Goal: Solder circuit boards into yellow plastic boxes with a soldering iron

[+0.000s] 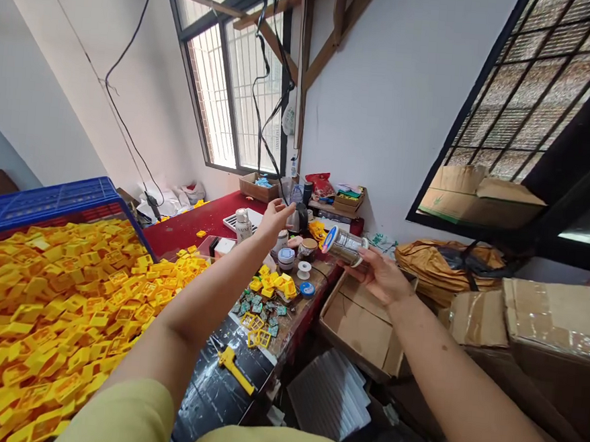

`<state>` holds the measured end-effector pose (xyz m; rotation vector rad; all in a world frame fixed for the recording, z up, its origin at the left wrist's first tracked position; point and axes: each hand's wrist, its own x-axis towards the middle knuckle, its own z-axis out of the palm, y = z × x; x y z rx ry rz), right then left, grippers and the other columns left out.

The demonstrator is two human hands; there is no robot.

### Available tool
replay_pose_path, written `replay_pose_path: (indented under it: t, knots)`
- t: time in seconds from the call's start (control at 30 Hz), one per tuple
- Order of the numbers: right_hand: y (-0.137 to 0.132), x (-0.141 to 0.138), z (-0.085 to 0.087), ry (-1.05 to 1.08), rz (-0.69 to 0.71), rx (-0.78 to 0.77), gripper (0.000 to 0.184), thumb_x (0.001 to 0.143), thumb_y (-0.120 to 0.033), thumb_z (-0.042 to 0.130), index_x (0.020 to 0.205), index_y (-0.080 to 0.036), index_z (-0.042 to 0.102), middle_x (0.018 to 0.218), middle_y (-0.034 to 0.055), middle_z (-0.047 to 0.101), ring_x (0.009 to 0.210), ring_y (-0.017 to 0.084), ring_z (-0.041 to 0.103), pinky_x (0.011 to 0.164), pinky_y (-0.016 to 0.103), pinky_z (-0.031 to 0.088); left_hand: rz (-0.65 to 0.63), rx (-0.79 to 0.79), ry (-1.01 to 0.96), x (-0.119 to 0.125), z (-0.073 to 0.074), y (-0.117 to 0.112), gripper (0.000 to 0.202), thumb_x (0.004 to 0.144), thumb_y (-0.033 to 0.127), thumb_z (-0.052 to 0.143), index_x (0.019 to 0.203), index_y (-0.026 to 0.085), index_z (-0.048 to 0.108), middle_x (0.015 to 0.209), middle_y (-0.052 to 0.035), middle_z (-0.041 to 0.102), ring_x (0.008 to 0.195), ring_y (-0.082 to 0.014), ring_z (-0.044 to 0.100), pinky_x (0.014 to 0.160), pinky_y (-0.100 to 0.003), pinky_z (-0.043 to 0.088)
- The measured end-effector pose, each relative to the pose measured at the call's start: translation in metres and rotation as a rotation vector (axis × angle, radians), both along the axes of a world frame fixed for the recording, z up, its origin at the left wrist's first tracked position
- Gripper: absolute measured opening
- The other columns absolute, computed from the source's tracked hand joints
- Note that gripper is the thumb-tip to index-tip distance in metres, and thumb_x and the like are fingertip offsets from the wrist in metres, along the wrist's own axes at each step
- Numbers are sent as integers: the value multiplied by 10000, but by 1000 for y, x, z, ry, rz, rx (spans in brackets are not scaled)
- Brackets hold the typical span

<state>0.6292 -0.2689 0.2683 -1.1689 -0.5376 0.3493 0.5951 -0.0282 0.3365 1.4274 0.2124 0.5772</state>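
My right hand (pixel 379 274) is closed around a spool of silvery wire (pixel 346 246) with a blue label on its end flange, raised off the table's right edge. My left hand (pixel 276 218) reaches out over the back of the table, fingers apart and nothing visible in them. Close by it stand a dark kettle (pixel 300 218) and a white bottle (pixel 243 224). Below are a lidded jar (pixel 286 258), an empty white spool (pixel 304 270) and a round blue tin (pixel 307 289). Yellow plastic parts (pixel 275 283) and small green circuit boards (pixel 256 306) lie nearer me.
A blue crate (pixel 48 204) heaped with yellow parts (pixel 67 299) fills the left. One yellow tool (pixel 234 370) lies on the black work surface (pixel 211 404). To the right are an open cardboard box (pixel 363 320) and taped cartons (pixel 556 313). Black cables (pixel 264 77) hang above.
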Motion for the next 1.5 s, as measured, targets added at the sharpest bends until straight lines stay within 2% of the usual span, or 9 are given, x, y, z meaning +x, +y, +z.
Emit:
replay_pose_path:
  t: [0.13, 0.3, 0.47, 0.7, 0.93, 1.03, 1.2, 1.4, 1.5]
  knots:
    - [1, 36, 4, 25, -28, 9, 443, 643, -459, 865, 943, -237, 624, 817, 26, 751, 664, 218, 727, 553, 327, 648, -74, 6, 64, 33, 8, -5, 198, 836, 193, 727, 874, 141, 540, 820, -37, 670, 671, -109, 667, 516, -174, 410]
    - [9, 53, 18, 45, -12, 18, 456, 664, -451, 836, 1007, -220, 644, 917, 56, 764, 757, 226, 745, 596, 318, 655, -204, 99, 78, 18, 14, -13, 185, 812, 137, 754, 870, 135, 579, 637, 12, 654, 550, -87, 628, 434, -153, 338]
    - [25, 48, 33, 23, 51, 23, 522, 640, -463, 842, 1064, -218, 661, 1104, 73, 751, 949, 253, 747, 751, 364, 674, -272, 214, 67, 3, 23, -12, 259, 770, 190, 828, 769, 148, 573, 609, 17, 646, 488, -59, 541, 423, -164, 288]
    - [43, 39, 38, -28, 116, 7, 502, 643, -478, 846, 1030, -224, 653, 1027, 61, 760, 933, 276, 750, 775, 427, 676, -252, 339, 118, -11, 27, -6, 191, 756, 152, 821, 672, 125, 652, 507, 50, 525, 471, -62, 381, 491, -227, 251]
    - [56, 21, 39, -31, 116, 39, 556, 611, -479, 883, 1044, -220, 649, 1033, 59, 758, 907, 255, 751, 728, 383, 679, -244, 317, 67, -22, 32, 3, 314, 607, 2, 860, 684, 139, 588, 590, 62, 552, 575, -64, 462, 578, -221, 324]
    - [60, 12, 41, -21, 103, 64, 570, 611, -444, 900, 1074, -227, 650, 1102, 53, 747, 927, 240, 746, 751, 384, 680, -327, 256, 121, -34, 39, 7, 264, 656, 28, 827, 751, 134, 606, 650, 36, 590, 537, -57, 465, 526, -213, 310]
    - [64, 7, 42, 44, 74, 102, 519, 603, -393, 905, 1032, -227, 664, 1031, 40, 757, 888, 235, 750, 743, 383, 681, -421, 67, 214, -59, 49, 15, 76, 842, 94, 652, 898, 132, 685, 892, -64, 694, 715, -120, 676, 527, -195, 423]
    - [70, -2, 44, 103, 75, 126, 509, 550, -357, 933, 980, -215, 701, 1002, 19, 767, 823, 182, 745, 671, 260, 661, -291, 189, 195, -70, 45, 17, 81, 879, 22, 654, 873, 102, 671, 578, 31, 597, 481, -63, 552, 437, -168, 373]
    - [72, -9, 46, 111, 89, 128, 532, 541, -343, 940, 1003, -213, 712, 1042, 20, 763, 859, 190, 745, 697, 277, 669, -236, 244, 145, -73, 47, 20, 151, 858, -13, 684, 847, 119, 610, 546, 58, 593, 465, -49, 546, 425, -148, 347]
